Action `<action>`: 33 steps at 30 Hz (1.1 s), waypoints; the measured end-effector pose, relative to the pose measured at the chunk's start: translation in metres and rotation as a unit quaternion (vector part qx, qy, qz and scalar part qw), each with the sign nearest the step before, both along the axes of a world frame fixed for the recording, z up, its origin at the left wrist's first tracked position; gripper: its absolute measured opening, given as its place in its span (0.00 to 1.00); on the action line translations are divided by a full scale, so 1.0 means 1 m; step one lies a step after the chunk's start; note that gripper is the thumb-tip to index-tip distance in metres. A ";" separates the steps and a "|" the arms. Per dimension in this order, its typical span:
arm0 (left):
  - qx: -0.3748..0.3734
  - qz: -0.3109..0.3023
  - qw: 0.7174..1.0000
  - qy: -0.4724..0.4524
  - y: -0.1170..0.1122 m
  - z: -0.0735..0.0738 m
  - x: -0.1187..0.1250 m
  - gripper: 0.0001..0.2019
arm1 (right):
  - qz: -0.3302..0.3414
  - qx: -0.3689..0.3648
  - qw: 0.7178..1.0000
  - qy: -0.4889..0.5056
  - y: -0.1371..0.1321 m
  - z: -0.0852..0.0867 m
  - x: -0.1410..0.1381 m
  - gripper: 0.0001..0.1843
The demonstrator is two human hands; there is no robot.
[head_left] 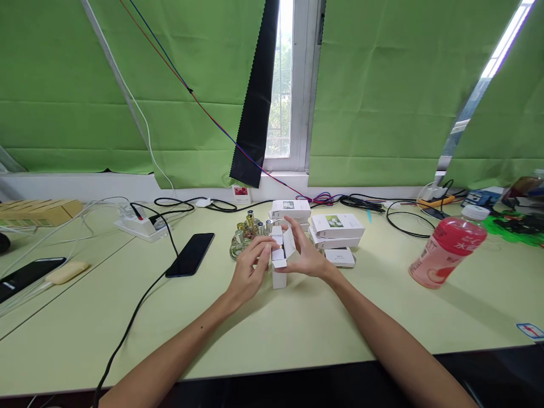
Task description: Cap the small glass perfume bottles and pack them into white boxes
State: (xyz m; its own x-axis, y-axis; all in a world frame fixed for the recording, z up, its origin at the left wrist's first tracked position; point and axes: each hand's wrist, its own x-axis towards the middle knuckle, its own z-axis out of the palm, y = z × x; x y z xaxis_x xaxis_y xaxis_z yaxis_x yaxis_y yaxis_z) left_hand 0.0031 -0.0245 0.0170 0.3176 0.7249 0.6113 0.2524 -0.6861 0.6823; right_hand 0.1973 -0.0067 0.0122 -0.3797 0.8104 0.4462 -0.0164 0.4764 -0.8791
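Note:
A small white carton (279, 280) stands upright on the table with its top flaps open. My right hand (309, 258) is closed around its right side, thumb near the front and fingers behind the raised flap. At the opening, the fingers of my left hand (254, 267) are bent together against the carton's left edge. A small gold-coloured spot shows inside the carton beside these fingertips; what they pinch is hidden. Just behind my left hand stand several glass perfume bottles (239, 245) with gold and silver caps.
White boxes with pictures (338, 225) are stacked behind my right hand, a smaller white box (340, 257) beside them. A pink drink bottle (448, 249) stands right. A black phone (190, 255), a power strip (142, 224) and a trailing black cable (136, 313) lie left.

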 end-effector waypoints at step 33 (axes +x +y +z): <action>0.008 0.027 1.000 -0.001 -0.002 0.001 0.002 0.15 | -0.060 0.056 0.997 0.013 0.003 -0.006 0.001 0.42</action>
State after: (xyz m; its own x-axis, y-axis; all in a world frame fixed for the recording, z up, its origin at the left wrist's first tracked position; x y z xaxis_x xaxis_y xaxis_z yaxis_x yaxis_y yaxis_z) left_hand 0.0054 -0.0263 0.0180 0.2782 0.7309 0.6232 0.2879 -0.6824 0.6719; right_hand 0.1984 -0.0033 0.0063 -0.2700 0.7938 0.5449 0.0253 0.5716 -0.8201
